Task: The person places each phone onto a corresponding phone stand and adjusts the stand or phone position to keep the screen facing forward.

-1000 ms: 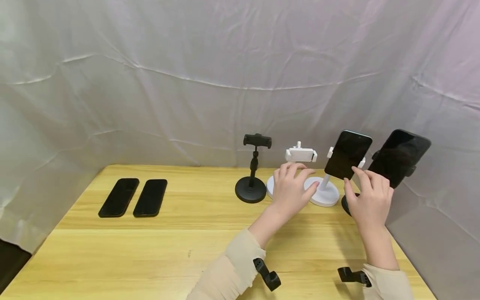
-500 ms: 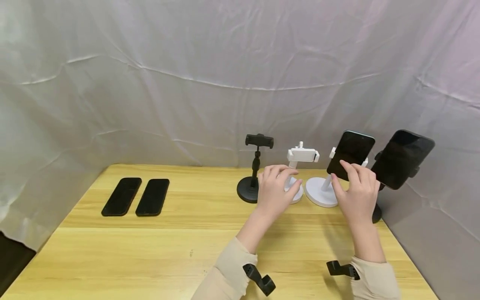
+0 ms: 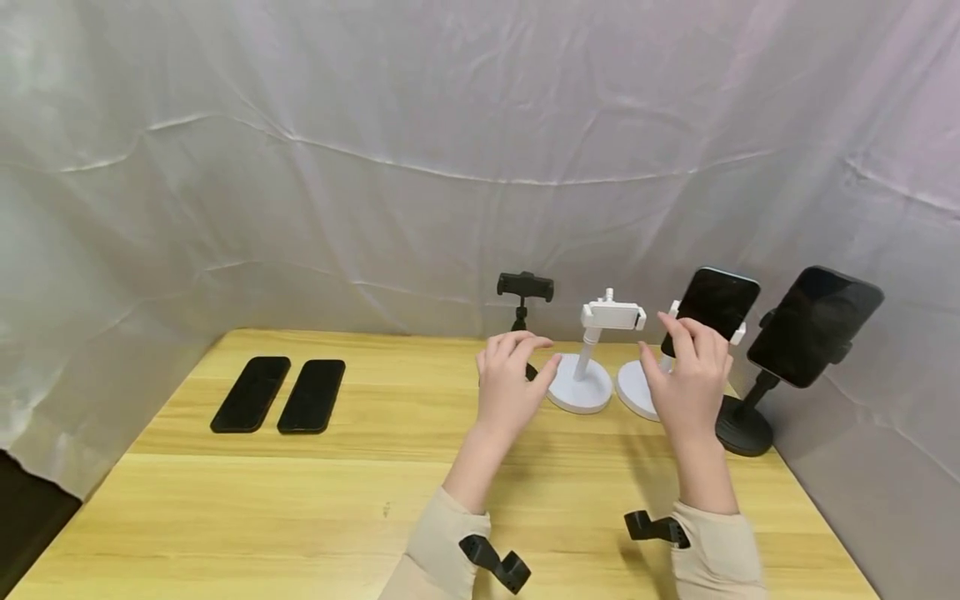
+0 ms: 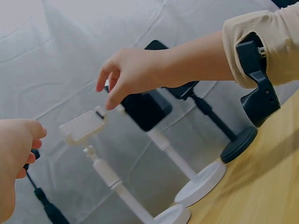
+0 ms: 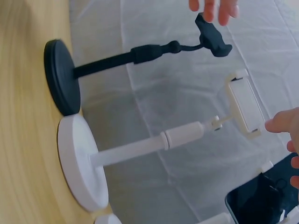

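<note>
My left hand [image 3: 510, 383] holds nothing; its fingers are loosely bent in front of the black phone stand [image 3: 525, 286], hiding most of its pole and base. An unloaded white phone stand [image 3: 583, 392] stands between my two hands. Farther right, my right hand [image 3: 688, 379] has thumb and fingers apart and overlaps the phone [image 3: 716, 300] clamped in a second white stand [image 3: 636, 392]. In the right wrist view, its thumb [image 5: 280, 122] is close to the white clamp [image 5: 245, 102]. The left wrist view shows both hands holding nothing.
At the far right, a larger phone [image 3: 816, 325] is held tilted in another black stand [image 3: 744, 427]. Two black phones [image 3: 251, 394] lie side by side on the left of the wooden table [image 3: 300, 517]. A grey cloth [image 3: 375, 233] hangs behind and at the sides.
Both hands have moved left: the left from before the unloaded white stand to the black one, the right from near the far-right stand to the loaded white one. The view has shifted slightly.
</note>
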`<action>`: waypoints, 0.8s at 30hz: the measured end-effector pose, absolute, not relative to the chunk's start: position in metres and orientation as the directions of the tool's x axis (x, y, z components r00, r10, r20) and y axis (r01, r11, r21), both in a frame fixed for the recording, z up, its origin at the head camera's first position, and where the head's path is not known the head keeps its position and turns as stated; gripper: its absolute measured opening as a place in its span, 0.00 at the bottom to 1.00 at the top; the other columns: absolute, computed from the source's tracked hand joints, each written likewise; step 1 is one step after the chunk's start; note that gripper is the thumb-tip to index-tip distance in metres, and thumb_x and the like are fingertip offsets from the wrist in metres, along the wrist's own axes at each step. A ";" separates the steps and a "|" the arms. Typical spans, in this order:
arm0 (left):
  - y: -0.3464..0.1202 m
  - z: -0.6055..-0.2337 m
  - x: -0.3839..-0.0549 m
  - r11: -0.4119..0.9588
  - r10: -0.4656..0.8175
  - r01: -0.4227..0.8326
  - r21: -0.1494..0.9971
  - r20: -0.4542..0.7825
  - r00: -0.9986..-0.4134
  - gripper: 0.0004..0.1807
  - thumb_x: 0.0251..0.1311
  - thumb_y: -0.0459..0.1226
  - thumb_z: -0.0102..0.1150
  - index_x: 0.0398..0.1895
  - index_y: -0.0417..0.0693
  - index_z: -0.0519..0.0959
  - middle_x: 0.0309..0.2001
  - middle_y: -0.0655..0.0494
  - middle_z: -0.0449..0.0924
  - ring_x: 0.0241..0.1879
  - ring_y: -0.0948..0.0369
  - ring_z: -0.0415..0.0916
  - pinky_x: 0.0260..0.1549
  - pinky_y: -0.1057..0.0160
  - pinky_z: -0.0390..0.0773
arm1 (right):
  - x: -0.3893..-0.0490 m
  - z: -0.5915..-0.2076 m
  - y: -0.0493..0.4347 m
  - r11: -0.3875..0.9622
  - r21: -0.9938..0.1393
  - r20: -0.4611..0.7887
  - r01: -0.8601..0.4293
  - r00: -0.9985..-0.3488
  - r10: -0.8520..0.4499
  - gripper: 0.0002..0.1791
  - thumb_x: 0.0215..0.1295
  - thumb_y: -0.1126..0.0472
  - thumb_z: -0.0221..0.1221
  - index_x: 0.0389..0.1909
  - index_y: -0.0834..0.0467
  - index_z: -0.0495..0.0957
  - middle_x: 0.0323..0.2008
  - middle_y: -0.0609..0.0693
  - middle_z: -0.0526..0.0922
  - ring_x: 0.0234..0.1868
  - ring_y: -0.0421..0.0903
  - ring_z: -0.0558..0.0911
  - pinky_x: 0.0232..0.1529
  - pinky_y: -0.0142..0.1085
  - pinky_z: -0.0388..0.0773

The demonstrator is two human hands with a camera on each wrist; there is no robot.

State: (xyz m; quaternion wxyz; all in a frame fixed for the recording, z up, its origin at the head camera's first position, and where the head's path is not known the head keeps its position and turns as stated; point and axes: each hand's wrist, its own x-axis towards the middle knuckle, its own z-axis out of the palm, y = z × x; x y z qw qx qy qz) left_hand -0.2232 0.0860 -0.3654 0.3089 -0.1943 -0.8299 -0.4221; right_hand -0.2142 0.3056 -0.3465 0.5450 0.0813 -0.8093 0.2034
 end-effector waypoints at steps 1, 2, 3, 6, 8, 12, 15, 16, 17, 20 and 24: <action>0.083 -0.366 -0.224 0.563 0.054 0.577 0.591 0.671 -0.740 0.12 0.62 0.47 0.62 0.46 0.56 0.83 0.48 0.59 0.79 0.53 0.58 0.69 0.56 0.50 0.63 | -0.216 -0.346 0.303 0.902 -0.243 0.917 -0.356 -0.387 0.094 0.23 0.51 0.68 0.70 0.51 0.61 0.81 0.47 0.65 0.78 0.52 0.66 0.72 0.44 0.58 0.62; 0.080 -0.366 -0.224 0.561 0.045 0.572 0.599 0.668 -0.743 0.12 0.62 0.47 0.62 0.46 0.55 0.83 0.48 0.59 0.79 0.53 0.57 0.69 0.57 0.49 0.63 | -0.217 -0.345 0.301 0.901 -0.246 0.919 -0.358 -0.382 0.099 0.23 0.50 0.68 0.70 0.51 0.61 0.81 0.47 0.65 0.78 0.52 0.66 0.72 0.44 0.58 0.62; 0.078 -0.367 -0.225 0.558 0.034 0.566 0.607 0.665 -0.746 0.12 0.62 0.47 0.62 0.45 0.56 0.83 0.48 0.58 0.80 0.53 0.57 0.69 0.57 0.49 0.62 | -0.219 -0.345 0.299 0.900 -0.249 0.919 -0.357 -0.380 0.104 0.24 0.50 0.68 0.70 0.51 0.61 0.81 0.47 0.65 0.78 0.52 0.66 0.72 0.43 0.58 0.62; 0.069 -0.368 -0.228 0.545 0.000 0.553 0.630 0.659 -0.752 0.12 0.62 0.47 0.62 0.45 0.55 0.83 0.48 0.57 0.80 0.53 0.56 0.70 0.57 0.47 0.62 | -0.223 -0.345 0.294 0.894 -0.262 0.917 -0.364 -0.383 0.113 0.24 0.49 0.69 0.71 0.51 0.61 0.80 0.47 0.65 0.78 0.52 0.65 0.71 0.44 0.58 0.62; 0.063 -0.370 -0.230 0.536 -0.029 0.544 0.646 0.658 -0.753 0.12 0.62 0.47 0.62 0.44 0.54 0.84 0.48 0.56 0.80 0.53 0.56 0.70 0.56 0.47 0.63 | -0.225 -0.345 0.292 0.891 -0.270 0.911 -0.364 -0.396 0.115 0.25 0.49 0.69 0.71 0.52 0.61 0.80 0.48 0.65 0.77 0.53 0.65 0.70 0.45 0.58 0.62; 0.052 -0.373 -0.234 0.535 -0.078 0.520 0.666 0.651 -0.755 0.12 0.62 0.46 0.63 0.43 0.53 0.84 0.48 0.55 0.79 0.52 0.54 0.70 0.53 0.47 0.63 | -0.230 -0.347 0.289 0.887 -0.291 0.894 -0.359 -0.432 0.118 0.26 0.50 0.70 0.70 0.53 0.61 0.79 0.50 0.65 0.76 0.56 0.64 0.69 0.46 0.58 0.61; 0.044 -0.375 -0.237 0.539 -0.107 0.499 0.679 0.642 -0.759 0.11 0.62 0.46 0.63 0.43 0.53 0.84 0.48 0.55 0.80 0.51 0.54 0.70 0.54 0.46 0.62 | -0.233 -0.349 0.289 0.883 -0.309 0.881 -0.352 -0.455 0.127 0.27 0.50 0.70 0.69 0.54 0.61 0.78 0.51 0.64 0.75 0.57 0.64 0.68 0.47 0.57 0.61; 0.042 -0.375 -0.238 0.538 -0.116 0.492 0.684 0.639 -0.760 0.11 0.62 0.46 0.63 0.43 0.53 0.84 0.48 0.55 0.80 0.51 0.54 0.70 0.54 0.46 0.62 | -0.235 -0.350 0.288 0.881 -0.316 0.877 -0.352 -0.462 0.131 0.27 0.50 0.70 0.69 0.55 0.61 0.78 0.51 0.64 0.75 0.57 0.64 0.68 0.47 0.57 0.60; 0.039 -0.376 -0.239 0.535 -0.127 0.488 0.689 0.637 -0.760 0.11 0.62 0.46 0.63 0.43 0.52 0.84 0.48 0.54 0.80 0.51 0.53 0.70 0.54 0.46 0.61 | -0.236 -0.350 0.288 0.878 -0.324 0.874 -0.353 -0.467 0.134 0.27 0.51 0.70 0.69 0.55 0.61 0.78 0.52 0.64 0.75 0.58 0.64 0.67 0.47 0.57 0.60; 0.030 -0.378 -0.244 0.532 -0.169 0.468 0.706 0.630 -0.758 0.12 0.61 0.46 0.63 0.42 0.51 0.84 0.47 0.53 0.80 0.51 0.52 0.70 0.54 0.45 0.61 | -0.241 -0.351 0.286 0.866 -0.351 0.864 -0.357 -0.481 0.153 0.26 0.52 0.70 0.68 0.55 0.60 0.78 0.52 0.63 0.75 0.58 0.63 0.67 0.48 0.58 0.60; 0.017 -0.381 -0.250 0.520 -0.223 0.440 0.732 0.614 -0.757 0.12 0.61 0.45 0.63 0.42 0.49 0.84 0.47 0.51 0.80 0.52 0.50 0.70 0.56 0.44 0.60 | -0.245 -0.349 0.284 0.861 -0.376 0.849 -0.344 -0.499 0.172 0.26 0.52 0.70 0.67 0.55 0.59 0.78 0.53 0.62 0.76 0.60 0.62 0.67 0.50 0.59 0.60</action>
